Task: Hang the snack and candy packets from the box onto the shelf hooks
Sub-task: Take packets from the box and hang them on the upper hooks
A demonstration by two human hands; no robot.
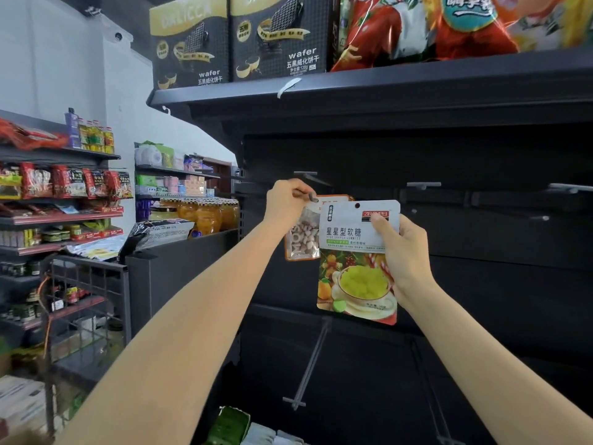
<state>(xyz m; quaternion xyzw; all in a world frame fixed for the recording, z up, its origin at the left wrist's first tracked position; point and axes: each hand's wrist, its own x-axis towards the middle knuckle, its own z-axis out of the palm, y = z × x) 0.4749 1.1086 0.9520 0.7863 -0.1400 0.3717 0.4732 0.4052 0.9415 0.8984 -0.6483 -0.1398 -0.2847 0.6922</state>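
My right hand (402,248) grips a white candy packet (356,271) with a green and fruit picture, holding it by its upper right part in front of the dark shelf back. Its hang hole sits at the top, a little right of the hook tip. My left hand (287,200) pinches the end of a metal shelf hook (309,197). Behind the white packet hangs an orange-edged packet (303,236) with pale round sweets, partly covered. More packets (231,425) lie in the box at the bottom edge.
Other bare hooks (423,185) (568,187) stick out to the right, and a lower hook (313,358) slants down below. A shelf above (385,88) carries wafer boxes (276,36) and red snack bags. Stocked shelves and a wire rack (86,297) stand to the left.
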